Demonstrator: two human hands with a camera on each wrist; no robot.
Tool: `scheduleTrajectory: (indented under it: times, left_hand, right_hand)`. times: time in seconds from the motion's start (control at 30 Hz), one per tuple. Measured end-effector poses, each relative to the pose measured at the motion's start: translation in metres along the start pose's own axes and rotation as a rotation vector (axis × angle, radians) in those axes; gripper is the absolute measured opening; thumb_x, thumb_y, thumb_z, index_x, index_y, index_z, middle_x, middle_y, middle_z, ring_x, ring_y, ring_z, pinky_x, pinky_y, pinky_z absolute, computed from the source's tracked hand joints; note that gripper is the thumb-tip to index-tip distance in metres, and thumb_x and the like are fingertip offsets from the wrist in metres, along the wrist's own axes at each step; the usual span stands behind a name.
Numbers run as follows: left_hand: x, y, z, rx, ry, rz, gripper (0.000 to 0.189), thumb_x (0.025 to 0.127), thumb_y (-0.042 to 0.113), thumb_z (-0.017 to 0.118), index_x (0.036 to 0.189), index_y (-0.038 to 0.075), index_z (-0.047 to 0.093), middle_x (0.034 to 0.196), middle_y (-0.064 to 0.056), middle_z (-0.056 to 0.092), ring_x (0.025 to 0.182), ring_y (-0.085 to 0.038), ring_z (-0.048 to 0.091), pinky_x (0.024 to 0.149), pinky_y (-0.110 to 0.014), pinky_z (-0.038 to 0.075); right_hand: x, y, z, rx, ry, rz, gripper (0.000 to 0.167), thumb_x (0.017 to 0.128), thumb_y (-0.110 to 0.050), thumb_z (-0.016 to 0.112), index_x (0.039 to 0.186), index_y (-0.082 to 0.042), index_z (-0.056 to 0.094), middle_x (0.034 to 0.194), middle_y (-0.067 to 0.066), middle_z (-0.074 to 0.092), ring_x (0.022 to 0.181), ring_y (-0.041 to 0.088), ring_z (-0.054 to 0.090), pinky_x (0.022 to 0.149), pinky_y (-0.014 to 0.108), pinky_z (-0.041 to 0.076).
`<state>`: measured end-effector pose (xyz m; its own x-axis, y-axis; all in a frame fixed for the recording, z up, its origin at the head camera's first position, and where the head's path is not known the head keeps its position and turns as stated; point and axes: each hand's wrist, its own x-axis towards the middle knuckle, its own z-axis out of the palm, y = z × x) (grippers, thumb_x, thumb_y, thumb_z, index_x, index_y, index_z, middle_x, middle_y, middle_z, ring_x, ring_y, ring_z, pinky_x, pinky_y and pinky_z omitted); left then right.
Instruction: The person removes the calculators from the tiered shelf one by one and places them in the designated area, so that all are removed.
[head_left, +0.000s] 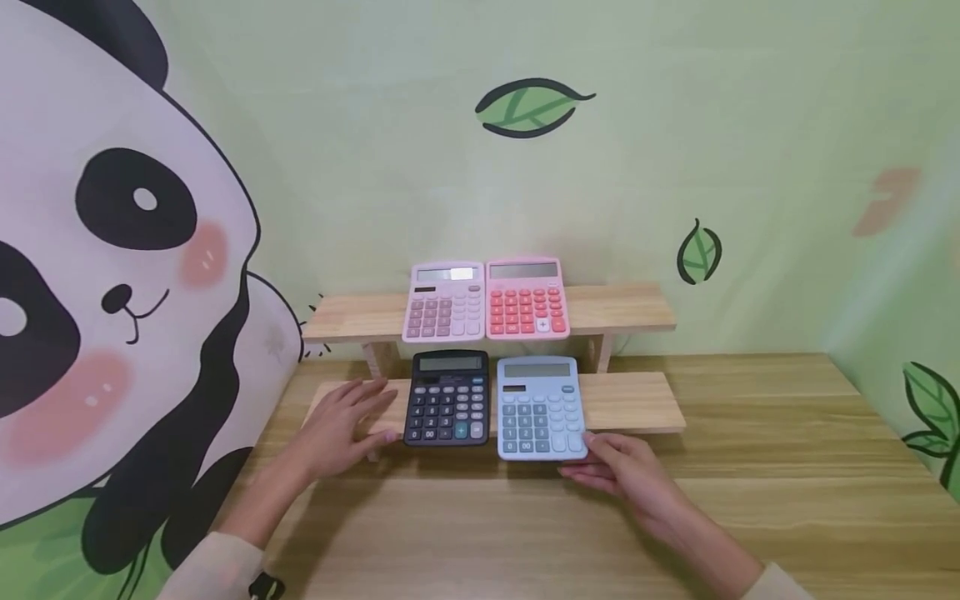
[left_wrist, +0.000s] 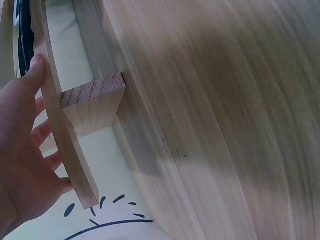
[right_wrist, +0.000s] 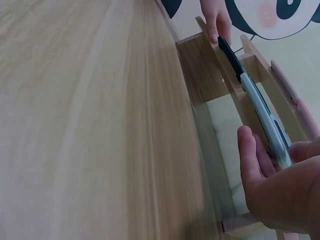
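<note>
Presently, right hand (head_left: 628, 477) at lower right of centre, fingers and thumb pinching the near right corner of the blue calculator (head_left: 542, 408). Blue calculator sits lower centre, near end past the front edge of the lower shelf (head_left: 633, 404). Left hand (head_left: 347, 427), lower left of centre: fingers spread, touching that shelf, just beside the black calculator (head_left: 447, 400). Mid-frame, upper shelf (head_left: 622, 310): purple calculator (head_left: 467, 304) left, pink calculator (head_left: 527, 292) right. Counter (head_left: 465, 533) across bottom.
</note>
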<state>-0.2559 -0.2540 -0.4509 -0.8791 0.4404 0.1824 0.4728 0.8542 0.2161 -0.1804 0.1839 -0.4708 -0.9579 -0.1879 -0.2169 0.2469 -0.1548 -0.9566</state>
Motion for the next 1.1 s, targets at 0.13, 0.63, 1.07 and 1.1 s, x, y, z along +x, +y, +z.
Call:
scheduleTrajectory:
  times: [0.13,0.63,1.07,1.1]
  left_hand:
    - [0.000,0.000,0.002,-0.007,0.008,0.004,0.072,0.099,0.060,0.067,0.155,0.016,0.056,0.165,-0.014,0.044,0.152,-0.050,0.034,0.123,-0.068,0.025]
    - [-0.001,-0.001,0.003,-0.017,0.016,0.015,0.070,0.098,0.057,0.071,0.153,0.015,0.058,0.163,-0.016,0.046,0.150,-0.051,0.036,0.123,-0.068,0.025]
    - [-0.001,-0.002,0.004,-0.024,0.013,0.005,0.071,0.098,0.058,0.070,0.153,0.015,0.059,0.164,-0.014,0.046,0.151,-0.050,0.035,0.124,-0.067,0.025]
    - [-0.001,-0.002,0.004,-0.024,0.011,0.003,0.071,0.098,0.058,0.070,0.153,0.015,0.059,0.164,-0.014,0.046,0.151,-0.050,0.035,0.124,-0.067,0.026]
  right_hand:
    - [0.003,-0.001,0.005,0.022,0.029,-0.003,0.044,0.113,-0.018,0.053,0.138,0.018,0.052,0.121,0.025,0.073,0.109,0.035,0.076,0.099,0.040,0.060]
    - [-0.003,0.003,-0.005,0.028,-0.003,0.009,0.039,0.112,-0.015,0.052,0.133,0.017,0.053,0.118,0.018,0.071,0.107,0.029,0.074,0.099,0.038,0.060]
    - [0.004,0.002,0.005,0.052,0.121,0.025,0.036,0.112,-0.014,0.053,0.135,0.013,0.055,0.121,0.014,0.070,0.106,0.021,0.071,0.095,0.034,0.061]
    - [0.004,0.001,0.005,0.050,0.114,0.021,0.036,0.112,-0.014,0.053,0.135,0.013,0.055,0.120,0.013,0.071,0.106,0.021,0.071,0.095,0.035,0.061]
